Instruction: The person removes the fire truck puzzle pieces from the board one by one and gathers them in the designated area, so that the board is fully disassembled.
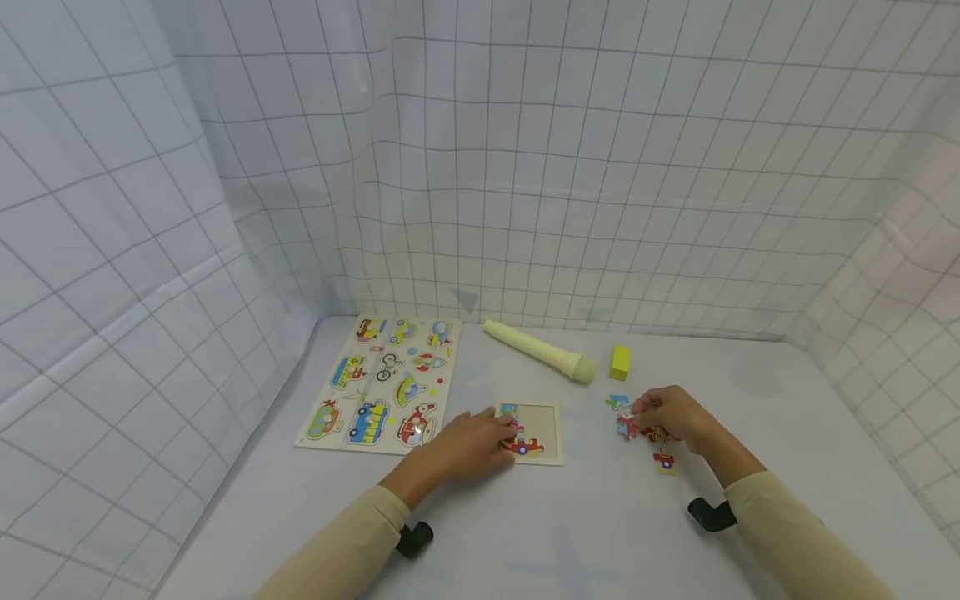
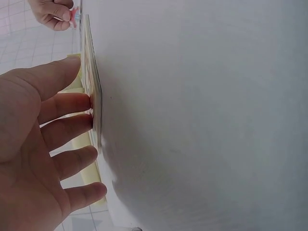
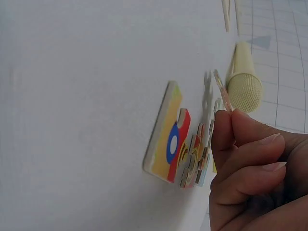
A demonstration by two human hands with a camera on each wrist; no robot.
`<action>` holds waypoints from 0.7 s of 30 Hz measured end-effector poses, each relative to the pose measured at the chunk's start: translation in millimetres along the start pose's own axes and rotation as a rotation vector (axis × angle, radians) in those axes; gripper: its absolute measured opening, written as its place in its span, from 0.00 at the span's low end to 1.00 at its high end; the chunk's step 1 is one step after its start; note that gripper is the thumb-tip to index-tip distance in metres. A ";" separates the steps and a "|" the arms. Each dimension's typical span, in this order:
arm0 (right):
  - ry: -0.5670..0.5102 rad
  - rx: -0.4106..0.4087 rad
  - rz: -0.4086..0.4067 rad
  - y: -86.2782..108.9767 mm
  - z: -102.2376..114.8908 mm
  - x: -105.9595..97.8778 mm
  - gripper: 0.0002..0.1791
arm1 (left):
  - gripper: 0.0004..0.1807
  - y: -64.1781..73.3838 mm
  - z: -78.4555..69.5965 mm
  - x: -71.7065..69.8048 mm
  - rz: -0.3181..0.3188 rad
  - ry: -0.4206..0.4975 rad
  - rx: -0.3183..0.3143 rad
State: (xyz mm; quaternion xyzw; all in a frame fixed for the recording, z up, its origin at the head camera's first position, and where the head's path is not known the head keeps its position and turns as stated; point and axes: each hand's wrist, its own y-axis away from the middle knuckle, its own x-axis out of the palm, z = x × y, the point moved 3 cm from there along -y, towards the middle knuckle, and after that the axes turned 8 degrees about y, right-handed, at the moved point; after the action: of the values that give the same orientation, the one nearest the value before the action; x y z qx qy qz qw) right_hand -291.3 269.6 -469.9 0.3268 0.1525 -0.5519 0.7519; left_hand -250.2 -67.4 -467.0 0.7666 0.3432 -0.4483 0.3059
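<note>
One piece (image 3: 222,90) pinched in right hand (image 1: 671,415), loose pieces (image 1: 665,462) nearby; left hand (image 1: 469,447), fingers loosely extended, on tray (image 1: 559,435). Probably best: edge grip, tray steadied.

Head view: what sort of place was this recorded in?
Probably a makeshift recording booth: grid-patterned white curtains hang on three sides of a white tabletop, where a puzzle tray and a picture board lie.
</note>
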 end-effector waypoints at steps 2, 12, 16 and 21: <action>0.035 -0.010 -0.010 0.0 0.9 1.7 0.10 | 0.26 -0.1 0.8 -0.3 -0.005 0.003 0.002; 0.168 0.017 -0.069 -3.4 1.2 5.7 0.06 | 0.25 0.2 0.9 -0.6 -0.006 0.012 0.018; 0.176 -0.021 -0.079 -3.6 4.2 6.8 0.06 | 0.26 -0.7 2.1 0.4 -0.012 0.002 0.021; 0.126 -0.081 -0.059 -5.7 15.4 15.9 0.08 | 0.26 -0.2 3.1 2.3 -0.013 -0.006 0.019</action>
State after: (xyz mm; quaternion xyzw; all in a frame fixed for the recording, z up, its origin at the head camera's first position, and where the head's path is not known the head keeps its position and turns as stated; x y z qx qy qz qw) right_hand -293.1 246.7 -469.7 0.3254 0.2312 -0.5458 0.7367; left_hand -251.0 -69.1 -470.4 0.7659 0.3430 -0.4557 0.2968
